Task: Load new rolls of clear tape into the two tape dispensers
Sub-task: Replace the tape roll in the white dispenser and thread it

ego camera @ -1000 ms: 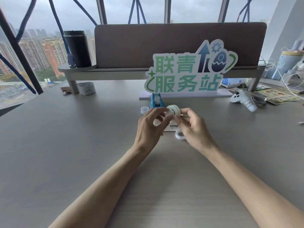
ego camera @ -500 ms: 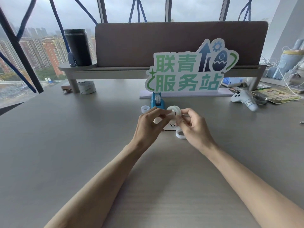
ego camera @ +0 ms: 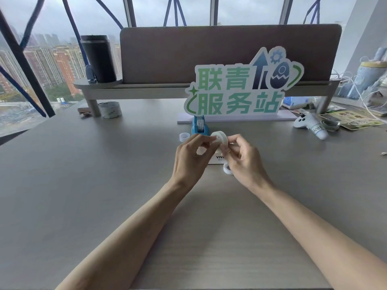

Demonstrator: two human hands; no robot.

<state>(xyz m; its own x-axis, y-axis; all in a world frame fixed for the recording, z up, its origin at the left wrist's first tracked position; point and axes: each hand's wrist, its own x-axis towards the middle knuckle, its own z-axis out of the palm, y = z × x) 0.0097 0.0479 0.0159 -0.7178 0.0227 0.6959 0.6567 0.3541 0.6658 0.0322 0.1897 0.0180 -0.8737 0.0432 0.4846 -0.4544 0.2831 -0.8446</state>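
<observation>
Dispenser (ego camera: 200,126): on table (ego camera: 83,185), before sign (ego camera: 240,88).
Empty core (ego camera: 184,136): just left of dispenser.
Held roll (ego camera: 218,137): between both hands, above box (ego camera: 216,159).
Spare roll (ego camera: 227,169): on table, right of box.

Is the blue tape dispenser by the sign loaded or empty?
Loaded: the blue tape dispenser stands upright on the grey desk with a roll visible in its top slot.
</observation>
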